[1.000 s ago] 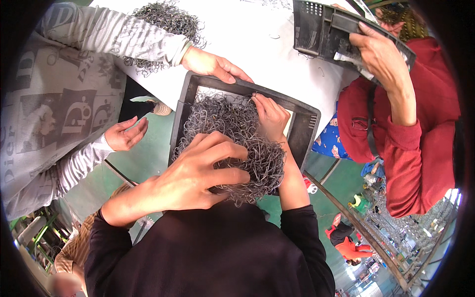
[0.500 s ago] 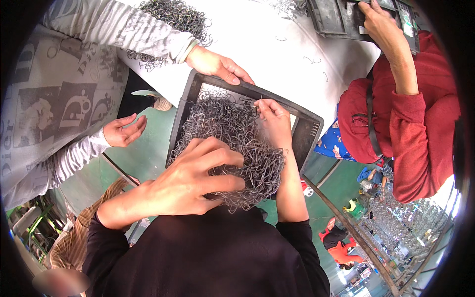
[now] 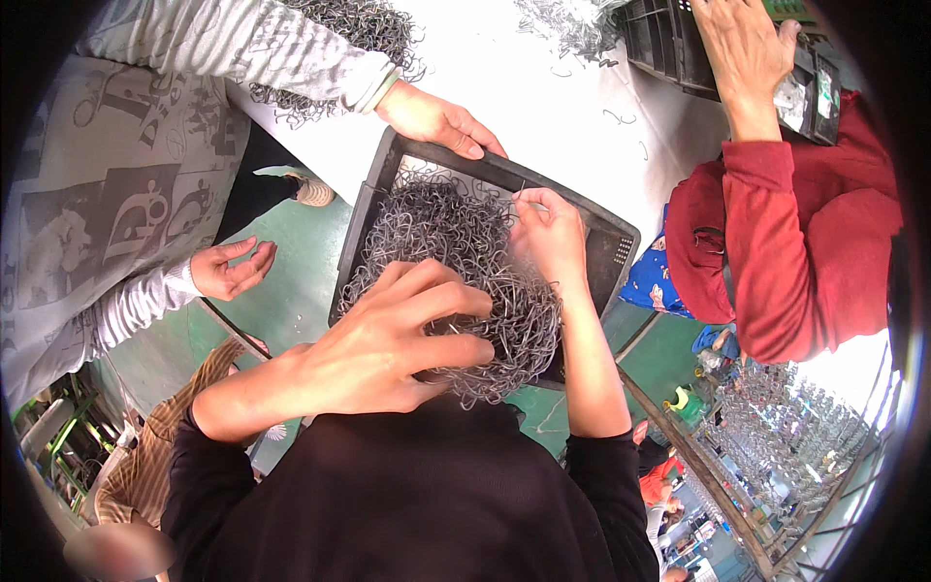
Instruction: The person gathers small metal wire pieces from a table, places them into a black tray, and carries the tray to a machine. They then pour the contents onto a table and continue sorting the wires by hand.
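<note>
We see the tangled heap of dark grey, bent metal wire hooks (image 3: 436, 228) inside the black, rectangular plastic tray (image 3: 609, 254), its near part bulging toward the wearer's body. Our left hand (image 3: 402, 330) arches over that near part, fingers spread and curled against the wires; we cannot tell whether they grip, since the thumb side is hidden. Our right hand (image 3: 553, 233) is at the heap's far right edge, thumb and forefinger pinched together on what looks like a single thin dark wire hook (image 3: 523, 186).

We judge each hook to be light, stiff and hardly fragile, but the mass to be springy, fairly heavy as a whole and prone to snagging. The smooth wire may slip or twist between our fingertips, and the ends may prick. We do best to take one hook by a free end at the heap's edge, while a flat palm steadies the rest.

A co-worker's hand (image 3: 441, 121) rests on the tray's far rim.
</note>
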Demonstrator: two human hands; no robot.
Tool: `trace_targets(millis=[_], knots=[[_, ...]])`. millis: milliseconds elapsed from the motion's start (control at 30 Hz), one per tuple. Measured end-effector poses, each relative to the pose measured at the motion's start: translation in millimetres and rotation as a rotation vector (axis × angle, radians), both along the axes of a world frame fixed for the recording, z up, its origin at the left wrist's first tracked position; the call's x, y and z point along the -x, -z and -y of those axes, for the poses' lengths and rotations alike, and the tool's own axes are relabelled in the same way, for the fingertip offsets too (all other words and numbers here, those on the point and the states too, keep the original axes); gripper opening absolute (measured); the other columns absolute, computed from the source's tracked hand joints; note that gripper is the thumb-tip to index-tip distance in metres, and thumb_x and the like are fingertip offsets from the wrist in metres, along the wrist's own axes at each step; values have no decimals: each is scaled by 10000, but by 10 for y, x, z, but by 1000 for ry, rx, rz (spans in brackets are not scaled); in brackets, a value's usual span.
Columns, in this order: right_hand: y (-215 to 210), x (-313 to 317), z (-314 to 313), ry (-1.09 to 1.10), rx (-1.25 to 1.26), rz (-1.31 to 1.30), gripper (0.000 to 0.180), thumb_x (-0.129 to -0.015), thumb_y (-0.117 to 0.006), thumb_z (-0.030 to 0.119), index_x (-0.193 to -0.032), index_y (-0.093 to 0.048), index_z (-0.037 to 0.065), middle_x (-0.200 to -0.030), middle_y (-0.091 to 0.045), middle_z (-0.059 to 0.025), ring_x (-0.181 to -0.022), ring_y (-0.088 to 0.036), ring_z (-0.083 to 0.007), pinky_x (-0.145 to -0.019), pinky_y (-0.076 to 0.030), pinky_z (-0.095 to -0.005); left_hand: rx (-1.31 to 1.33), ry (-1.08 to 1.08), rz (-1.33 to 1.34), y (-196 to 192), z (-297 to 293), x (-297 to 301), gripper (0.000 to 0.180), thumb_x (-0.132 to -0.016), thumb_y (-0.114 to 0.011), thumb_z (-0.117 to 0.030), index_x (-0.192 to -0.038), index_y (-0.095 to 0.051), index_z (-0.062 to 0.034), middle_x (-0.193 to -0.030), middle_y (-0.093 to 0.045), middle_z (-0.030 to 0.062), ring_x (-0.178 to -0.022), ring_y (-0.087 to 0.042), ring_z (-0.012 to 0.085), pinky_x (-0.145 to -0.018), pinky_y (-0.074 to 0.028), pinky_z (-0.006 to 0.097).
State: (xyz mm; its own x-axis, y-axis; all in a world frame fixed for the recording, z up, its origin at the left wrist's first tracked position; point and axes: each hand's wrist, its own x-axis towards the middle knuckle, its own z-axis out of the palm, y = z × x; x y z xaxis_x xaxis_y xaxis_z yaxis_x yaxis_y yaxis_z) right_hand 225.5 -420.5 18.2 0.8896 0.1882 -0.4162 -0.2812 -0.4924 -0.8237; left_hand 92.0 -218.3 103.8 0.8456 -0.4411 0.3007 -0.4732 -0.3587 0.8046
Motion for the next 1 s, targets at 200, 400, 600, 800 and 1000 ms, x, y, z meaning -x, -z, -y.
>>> trace_targets(millis=[200,400,600,800,1000], knots=[[-74,-203,77,99,-374,-369,167,-853,-661,206,-905,-683,48,-524,-483,57,-400,-343,-7,-360,-218,-185,20,16,24,114,21,-90,467,-502,-736,-42,-956,-663,-121,-1116,-540,67,-1035,-499,287,-807,-402,406],[6,-21,-12,-109,485,483,166,-811,-651,203,-844,-669,42,-575,-603,-78,-447,-564,-207,-503,-464,-335,1,34,44,158,34,-86,469,-510,-753,-47,-963,-658,-127,-1125,-532,63,-1044,-490,284,-802,-398,405],[-147,-119,-147,-258,705,545,166,-795,-588,173,-739,-652,29,-650,-635,-159,-647,-649,-284,-605,-499,-402,20,32,59,186,24,-60,486,-500,-756,-41,-966,-653,-128,-1125,-529,67,-1047,-490,286,-806,-399,403],[-216,-237,-142,-281,521,268,207,-788,-622,215,-697,-654,32,-550,-584,-108,-562,-591,-180,-579,-474,-357,33,5,79,195,-10,8,479,-501,-761,-44,-959,-648,-132,-1141,-522,68,-1054,-489,279,-824,-396,410],[-377,-78,-215,-364,685,367,288,-828,-614,313,-714,-682,57,-593,-646,-83,-643,-658,-271,-683,-504,-402,40,-2,72,194,-50,75,484,-513,-767,-54,-970,-637,-144,-1167,-512,58,-1066,-484,272,-846,-396,410]])
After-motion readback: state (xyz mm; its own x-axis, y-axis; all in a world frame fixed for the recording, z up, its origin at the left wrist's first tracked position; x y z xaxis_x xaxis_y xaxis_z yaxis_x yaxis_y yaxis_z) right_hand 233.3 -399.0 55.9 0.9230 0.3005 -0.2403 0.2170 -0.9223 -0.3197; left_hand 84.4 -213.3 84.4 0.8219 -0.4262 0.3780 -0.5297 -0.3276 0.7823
